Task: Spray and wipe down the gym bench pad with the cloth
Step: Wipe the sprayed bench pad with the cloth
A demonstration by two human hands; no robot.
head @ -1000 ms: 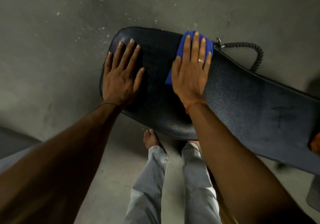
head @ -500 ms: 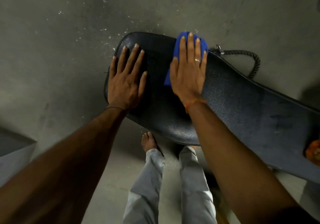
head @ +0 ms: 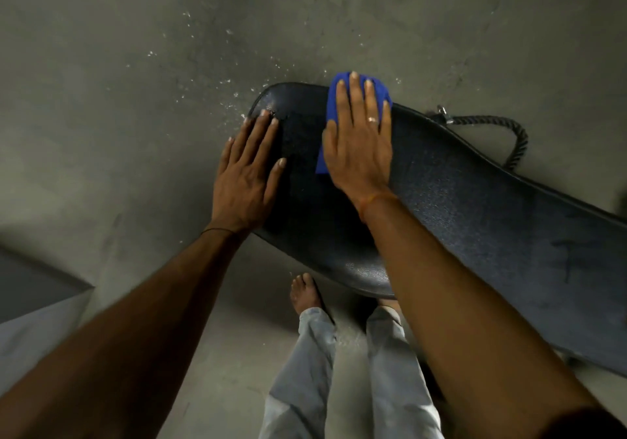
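The black gym bench pad (head: 475, 207) runs from the upper middle down to the right edge. My right hand (head: 359, 143) lies flat on a blue cloth (head: 336, 99), pressing it against the pad's far edge near the rounded end. The cloth shows past my fingertips and beside my thumb. My left hand (head: 247, 177) rests flat with spread fingers on the pad's left end, holding nothing. No spray bottle is in view.
A black twisted rope (head: 509, 129) with a metal clip lies on the concrete floor behind the pad. Spray droplets dot the floor beyond the pad's end. My bare feet (head: 305, 292) and grey trousers stand below the pad. A grey slab (head: 30, 289) sits at left.
My right hand has pushed the cloth farther toward the pad's far edge and rounded end. My left hand has slid to the pad's left edge.
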